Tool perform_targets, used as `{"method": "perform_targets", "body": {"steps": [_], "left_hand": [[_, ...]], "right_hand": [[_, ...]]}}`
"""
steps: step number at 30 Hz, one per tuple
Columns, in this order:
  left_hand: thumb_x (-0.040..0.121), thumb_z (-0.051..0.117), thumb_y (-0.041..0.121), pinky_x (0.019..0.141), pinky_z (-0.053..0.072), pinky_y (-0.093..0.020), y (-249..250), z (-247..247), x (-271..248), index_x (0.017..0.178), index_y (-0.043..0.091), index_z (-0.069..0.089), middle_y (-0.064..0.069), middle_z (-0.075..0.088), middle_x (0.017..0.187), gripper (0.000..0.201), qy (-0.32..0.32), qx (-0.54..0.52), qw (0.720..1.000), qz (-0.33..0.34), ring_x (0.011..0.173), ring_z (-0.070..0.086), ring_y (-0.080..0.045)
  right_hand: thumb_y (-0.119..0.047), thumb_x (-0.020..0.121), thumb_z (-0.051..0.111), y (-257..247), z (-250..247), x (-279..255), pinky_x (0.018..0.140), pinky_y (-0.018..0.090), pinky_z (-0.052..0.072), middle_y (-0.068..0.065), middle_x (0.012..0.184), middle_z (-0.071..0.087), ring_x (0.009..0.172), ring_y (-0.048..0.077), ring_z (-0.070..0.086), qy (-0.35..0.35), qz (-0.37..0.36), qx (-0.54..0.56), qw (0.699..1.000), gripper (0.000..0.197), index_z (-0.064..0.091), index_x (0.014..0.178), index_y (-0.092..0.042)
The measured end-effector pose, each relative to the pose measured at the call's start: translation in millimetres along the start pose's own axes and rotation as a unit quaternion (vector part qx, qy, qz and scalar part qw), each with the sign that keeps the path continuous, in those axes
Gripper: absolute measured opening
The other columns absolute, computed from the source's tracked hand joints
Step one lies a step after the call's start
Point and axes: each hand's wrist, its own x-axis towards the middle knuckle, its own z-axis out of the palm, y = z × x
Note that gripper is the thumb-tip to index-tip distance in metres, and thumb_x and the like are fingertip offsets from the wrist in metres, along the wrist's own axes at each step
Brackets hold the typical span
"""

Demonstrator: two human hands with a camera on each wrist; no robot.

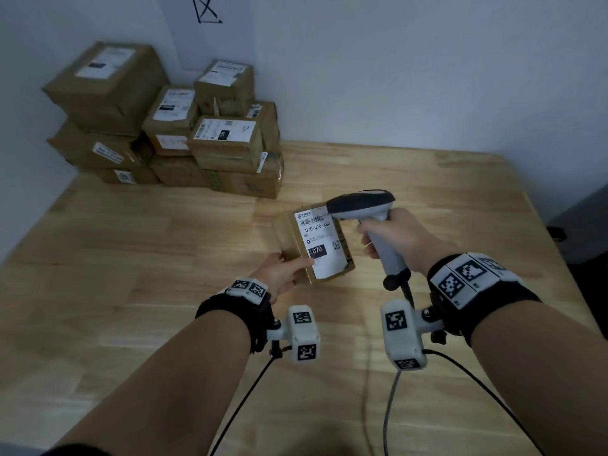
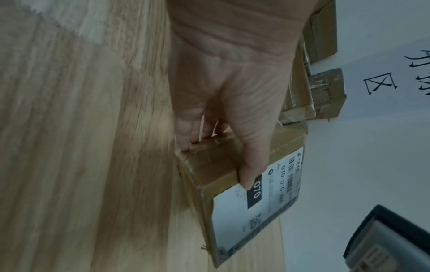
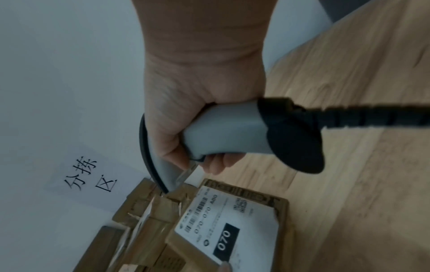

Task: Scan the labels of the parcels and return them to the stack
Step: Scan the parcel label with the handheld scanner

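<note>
My left hand (image 1: 283, 273) grips a small brown parcel (image 1: 289, 236) above the table, thumb (image 2: 250, 165) on its white label (image 1: 320, 241) marked 070. The label faces up towards me. My right hand (image 1: 391, 233) grips the handle of a grey and black barcode scanner (image 1: 362, 202), whose head hangs over the label's far right corner. In the right wrist view the scanner (image 3: 223, 136) points down at the parcel (image 3: 277, 204). The stack of brown parcels (image 1: 171, 123) stands at the table's far left corner against the wall.
The wooden table (image 1: 460, 199) stretches wide around my hands. A scanner cable (image 1: 391, 406) trails down towards me, beside thinner wrist-camera cables. A paper sign (image 3: 90, 176) with handwritten characters hangs on the wall above the stack. Something dark (image 1: 579, 222) sits beyond the table's right edge.
</note>
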Motion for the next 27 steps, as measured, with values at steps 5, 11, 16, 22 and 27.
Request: {"method": "perform_targets", "body": {"steps": [5,11,16,22,27], "left_hand": [[0.084,0.069,0.021,0.053,0.05,-0.015,-7.3,-4.4,-2.1,0.124,0.014,0.058,-0.001,0.07,0.108,0.042,-0.014,0.009,1.0,0.01,0.084,0.065,-0.007],[0.087,0.066,0.02,0.07,0.048,-0.024,-8.0,-6.1,-0.9,0.115,0.013,0.062,0.002,0.069,0.092,0.029,-0.024,0.002,1.0,0.017,0.08,0.063,-0.011],[0.088,0.064,0.019,0.069,0.049,-0.022,-6.6,-5.2,-0.1,0.111,0.016,0.06,0.003,0.066,0.09,0.023,-0.025,-0.012,0.999,0.017,0.08,0.061,-0.01],[0.084,0.07,0.021,0.076,0.052,-0.027,-4.5,-5.6,2.5,0.089,0.015,0.06,0.0,0.063,0.088,0.012,0.003,-0.005,1.0,-0.001,0.081,0.058,-0.013],[0.081,0.072,0.023,0.077,0.053,-0.029,-4.5,-5.6,3.0,0.087,0.016,0.061,-0.002,0.065,0.09,0.014,0.005,0.006,1.0,0.004,0.082,0.06,-0.015]], "right_hand": [[-0.011,0.084,0.063,-14.4,11.4,-9.7,0.05,0.027,0.044,0.012,0.061,0.057,0.05,0.022,0.053,0.004,0.024,-0.039,0.999,0.015,0.061,0.073,-0.001],[-0.01,0.083,0.062,-13.7,18.7,-18.8,0.049,0.027,0.044,0.013,0.061,0.056,0.051,0.023,0.051,0.009,0.032,-0.083,0.996,0.014,0.06,0.073,0.0],[-0.011,0.082,0.061,-20.9,23.3,-24.1,0.051,0.028,0.046,0.013,0.063,0.058,0.056,0.025,0.054,0.012,0.007,-0.096,0.995,0.018,0.059,0.067,-0.001],[-0.012,0.083,0.06,-29.3,29.8,-23.4,0.058,0.032,0.047,0.012,0.06,0.056,0.051,0.022,0.051,0.015,0.015,-0.097,0.995,0.019,0.057,0.066,-0.004],[-0.011,0.085,0.058,-30.1,34.9,-24.6,0.05,0.026,0.043,0.009,0.058,0.053,0.049,0.019,0.049,0.008,0.034,-0.101,0.994,0.021,0.053,0.064,-0.006]]}}
